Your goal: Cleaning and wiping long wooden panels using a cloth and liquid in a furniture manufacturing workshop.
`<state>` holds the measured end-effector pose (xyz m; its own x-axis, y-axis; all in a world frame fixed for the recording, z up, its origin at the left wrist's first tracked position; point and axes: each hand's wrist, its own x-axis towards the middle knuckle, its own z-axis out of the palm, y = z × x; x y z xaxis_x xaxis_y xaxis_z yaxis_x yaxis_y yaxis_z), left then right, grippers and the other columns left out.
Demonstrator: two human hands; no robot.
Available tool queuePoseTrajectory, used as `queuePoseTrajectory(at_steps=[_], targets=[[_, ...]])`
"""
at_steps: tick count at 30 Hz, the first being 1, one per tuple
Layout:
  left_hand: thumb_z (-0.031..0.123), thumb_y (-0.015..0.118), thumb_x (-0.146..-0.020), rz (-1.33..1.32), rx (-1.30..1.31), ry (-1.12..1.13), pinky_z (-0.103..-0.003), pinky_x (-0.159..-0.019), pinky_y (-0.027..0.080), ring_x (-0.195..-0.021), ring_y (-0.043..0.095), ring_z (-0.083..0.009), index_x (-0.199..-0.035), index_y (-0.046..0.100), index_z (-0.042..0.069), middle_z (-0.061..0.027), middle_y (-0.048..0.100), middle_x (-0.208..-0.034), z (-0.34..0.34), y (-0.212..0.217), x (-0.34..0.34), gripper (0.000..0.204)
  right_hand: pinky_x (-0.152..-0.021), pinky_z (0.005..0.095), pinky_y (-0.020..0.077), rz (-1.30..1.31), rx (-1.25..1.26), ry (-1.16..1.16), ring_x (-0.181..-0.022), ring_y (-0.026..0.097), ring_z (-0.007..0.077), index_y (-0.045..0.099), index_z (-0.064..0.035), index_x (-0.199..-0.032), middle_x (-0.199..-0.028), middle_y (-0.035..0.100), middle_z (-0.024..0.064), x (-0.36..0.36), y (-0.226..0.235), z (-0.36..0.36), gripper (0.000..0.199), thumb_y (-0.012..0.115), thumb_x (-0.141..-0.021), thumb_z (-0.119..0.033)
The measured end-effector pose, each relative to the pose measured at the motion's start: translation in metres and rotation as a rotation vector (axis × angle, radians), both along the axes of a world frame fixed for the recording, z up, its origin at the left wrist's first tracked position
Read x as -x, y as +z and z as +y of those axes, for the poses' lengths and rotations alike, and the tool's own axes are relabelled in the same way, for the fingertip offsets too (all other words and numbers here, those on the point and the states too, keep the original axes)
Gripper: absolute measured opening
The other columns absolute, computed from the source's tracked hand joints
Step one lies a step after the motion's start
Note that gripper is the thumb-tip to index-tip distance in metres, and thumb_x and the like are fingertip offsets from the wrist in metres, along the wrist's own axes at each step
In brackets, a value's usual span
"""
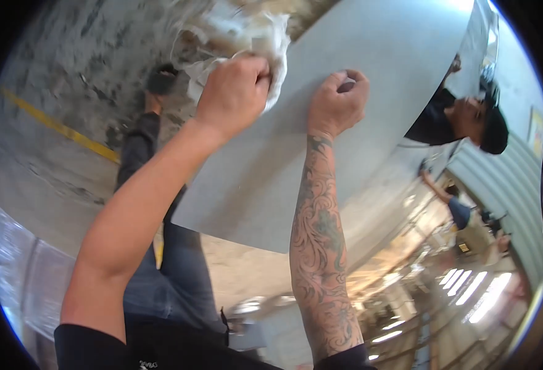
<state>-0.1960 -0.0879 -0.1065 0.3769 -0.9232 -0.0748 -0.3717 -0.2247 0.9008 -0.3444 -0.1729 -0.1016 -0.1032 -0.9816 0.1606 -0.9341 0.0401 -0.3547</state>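
- One big grey flat panel (370, 123) fills the middle and runs off toward 1 o'clock, its surface plain.
- One concrete floor (49, 74) from 9 to 11 o'clock, with a single yellow line (62, 128) painted across it.
- One other person (463, 117) at 3 o'clock by the panel's edge.
- One white rag (247, 31) at 12 o'clock, lying on the panel.
- Left hand (233, 92) is fisted around the rag.
- Right hand (338, 102) is curled shut, knuckles on the panel; can't tell what it pinches.
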Motion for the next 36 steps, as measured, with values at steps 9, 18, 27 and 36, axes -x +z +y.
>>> queuePoseTrajectory(at_steps=[9,18,27,36], targets=[[0.002,0.069,-0.082,0.442,-0.228,0.150,-0.035,-0.064,0.045,-0.069,0.059,-0.0280,-0.080,0.059,-0.004,-0.0141,0.057,-0.078,0.186,0.001,-0.006,0.012,-0.083,0.0411,0.0484,-0.052,0.121,0.078,-0.084,0.064,0.0284,0.061,-0.0030,-0.104,-0.089,0.067,0.0126,0.003,-0.016,0.008,0.025,0.058,-0.088,-0.021],[-0.001,0.072,-0.080,0.672,-0.224,0.270,-0.037,-0.059,0.045,-0.064,0.060,-0.0284,-0.076,0.058,-0.003,-0.0131,0.057,-0.076,0.269,0.007,0.008,0.015,-0.086,0.0389,0.0484,-0.125,0.159,0.144,-0.089,0.064,0.0287,0.063,0.0029,-0.106,-0.094,0.067,0.0167,0.015,-0.016,-0.018,0.031,0.057,-0.087,-0.021],[0.009,0.064,-0.080,0.263,-0.037,0.255,-0.050,-0.066,0.051,-0.075,0.066,-0.0401,-0.074,0.064,0.000,-0.0203,0.065,-0.081,0.147,-0.002,0.019,0.011,-0.089,0.0427,0.0480,-0.054,0.190,0.068,-0.093,0.066,0.0324,0.066,-0.0032,-0.103,-0.096,0.069,0.0146,0.010,-0.014,-0.015,0.027,0.059,-0.087,-0.024],[0.021,0.067,-0.078,0.081,-0.239,0.127,-0.045,-0.087,0.058,-0.101,0.070,-0.0386,-0.092,0.076,0.003,-0.0230,0.072,-0.102,-0.103,-0.003,0.003,0.024,-0.091,0.0462,0.0418,-0.024,0.042,-0.005,-0.093,0.063,0.0315,0.060,-0.0087,-0.103,-0.093,0.065,0.0111,0.001,-0.010,0.000,0.022,0.057,-0.089,-0.025]])
